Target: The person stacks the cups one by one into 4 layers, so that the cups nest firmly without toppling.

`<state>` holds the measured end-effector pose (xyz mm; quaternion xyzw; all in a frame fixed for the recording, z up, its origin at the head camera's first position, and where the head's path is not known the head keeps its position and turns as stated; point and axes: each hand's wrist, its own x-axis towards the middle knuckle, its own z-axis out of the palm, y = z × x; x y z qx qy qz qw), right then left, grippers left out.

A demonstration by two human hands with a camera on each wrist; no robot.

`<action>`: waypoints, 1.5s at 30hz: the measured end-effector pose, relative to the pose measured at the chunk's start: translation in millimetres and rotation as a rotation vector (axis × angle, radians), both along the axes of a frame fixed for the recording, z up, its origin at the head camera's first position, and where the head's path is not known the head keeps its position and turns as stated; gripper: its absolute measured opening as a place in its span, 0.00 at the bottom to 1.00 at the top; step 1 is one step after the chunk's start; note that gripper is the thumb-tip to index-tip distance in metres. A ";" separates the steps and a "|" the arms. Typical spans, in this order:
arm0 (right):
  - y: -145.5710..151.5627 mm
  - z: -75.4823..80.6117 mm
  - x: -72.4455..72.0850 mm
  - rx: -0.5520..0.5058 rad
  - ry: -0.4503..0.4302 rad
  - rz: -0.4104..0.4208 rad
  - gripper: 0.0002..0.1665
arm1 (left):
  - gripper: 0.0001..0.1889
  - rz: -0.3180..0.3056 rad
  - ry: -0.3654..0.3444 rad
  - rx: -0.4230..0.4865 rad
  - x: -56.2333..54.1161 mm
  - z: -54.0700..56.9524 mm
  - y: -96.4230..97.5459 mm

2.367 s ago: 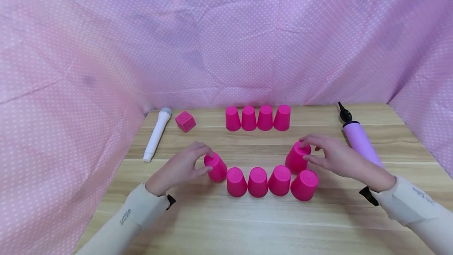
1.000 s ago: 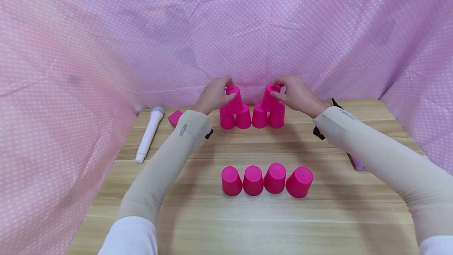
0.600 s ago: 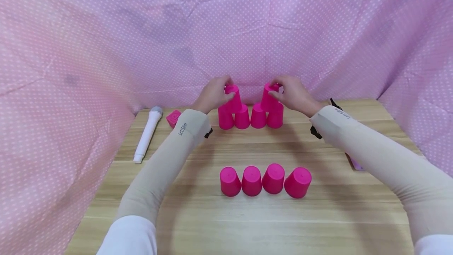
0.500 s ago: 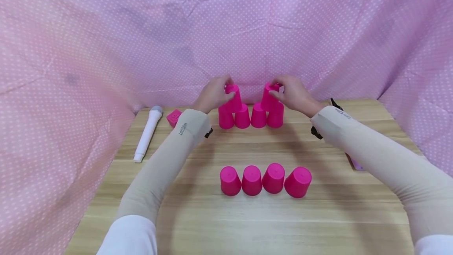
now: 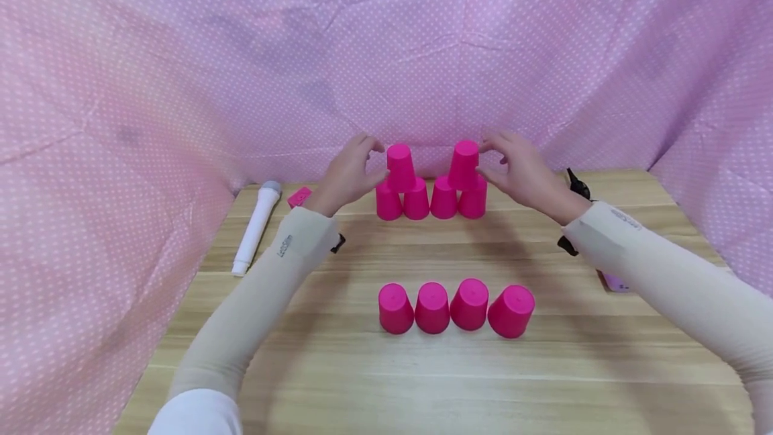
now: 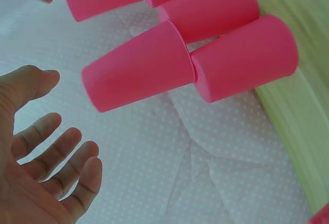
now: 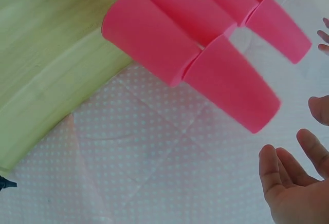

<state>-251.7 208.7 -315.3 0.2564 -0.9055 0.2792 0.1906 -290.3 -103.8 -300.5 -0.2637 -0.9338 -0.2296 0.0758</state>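
Observation:
At the back of the table, upside-down pink cups stand in a row, with two more cups on top. The upper left cup (image 5: 401,168) bridges the two left cups of the row; the upper right cup (image 5: 464,165) bridges the two right ones. My left hand (image 5: 351,176) is just left of the upper left cup, fingers spread and apart from it in the left wrist view. Beside the upper right cup is my right hand (image 5: 524,170), its fingers loosely bent. The right wrist view shows a gap between that hand (image 7: 298,183) and the cup (image 7: 234,85).
Nearer the front, several pink cups (image 5: 432,308) stand upside down in a row. A white microphone (image 5: 256,228) and a pink cube (image 5: 298,197) lie on the left. A purple hand pump (image 5: 616,282) is mostly hidden by my right arm. Dotted cloth (image 5: 386,52) hangs behind the table.
Both hands carried a cup from the front area to the back row and set them on top. Since half a second ago, they have let go and drawn apart outward.

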 end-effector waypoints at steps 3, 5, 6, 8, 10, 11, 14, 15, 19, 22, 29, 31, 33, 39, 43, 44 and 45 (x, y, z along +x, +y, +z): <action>-1.1 -1.5 14.3 0.016 0.051 0.049 0.18 | 0.20 -0.054 0.067 -0.021 13.8 -0.9 -10.6; -3.9 -3.0 24.0 0.043 0.070 0.087 0.19 | 0.19 -0.087 0.094 -0.051 25.1 -2.3 -16.5; -5.9 -3.9 28.8 0.057 0.078 0.108 0.19 | 0.19 -0.104 0.099 -0.059 31.4 -3.6 -19.0; -10.7 -5.5 38.2 0.093 0.089 0.156 0.19 | 0.20 -0.150 0.111 -0.075 43.7 -7.2 -22.7; -16.1 -7.1 47.6 0.128 0.099 0.208 0.20 | 0.20 -0.199 0.107 -0.075 57.0 -11.3 -25.4; -18.8 -8.0 51.8 0.140 0.106 0.237 0.21 | 0.21 -0.222 0.101 -0.073 63.8 -13.7 -26.5; -27.1 -11.4 65.7 0.177 0.102 0.327 0.22 | 0.21 -0.287 0.078 -0.082 85.4 -21.3 -29.9; -29.9 -12.9 70.5 0.193 0.093 0.352 0.23 | 0.21 -0.306 0.066 -0.085 92.9 -24.1 -31.0; -40.1 -18.7 90.9 0.278 0.010 0.436 0.25 | 0.21 -0.385 0.031 -0.110 118.6 -35.3 -33.3; -47.5 -23.3 104.2 0.330 -0.061 0.476 0.25 | 0.22 -0.417 -0.018 -0.126 132.3 -42.2 -33.0; -59.9 -38.0 117.2 0.368 -0.155 0.491 0.26 | 0.21 -0.433 -0.047 -0.120 147.9 -55.8 -31.8; -61.6 -39.7 118.6 0.376 -0.195 0.488 0.26 | 0.21 -0.429 -0.052 -0.117 150.1 -59.8 -32.4; -62.7 -41.5 119.4 0.377 -0.229 0.489 0.26 | 0.21 -0.421 -0.063 -0.123 152.3 -63.7 -33.1; -64.2 -45.7 122.3 0.382 -0.266 0.479 0.26 | 0.20 -0.395 -0.109 -0.136 157.2 -70.6 -34.0; -66.3 -47.2 123.3 0.376 -0.254 0.476 0.25 | 0.19 -0.385 -0.119 -0.128 158.2 -72.0 -34.0; -66.8 -47.5 123.3 0.374 -0.251 0.477 0.24 | 0.19 -0.383 -0.122 -0.127 158.2 -72.3 -34.1; -67.4 -47.7 123.3 0.373 -0.247 0.478 0.24 | 0.19 -0.381 -0.127 -0.125 158.2 -72.6 -34.2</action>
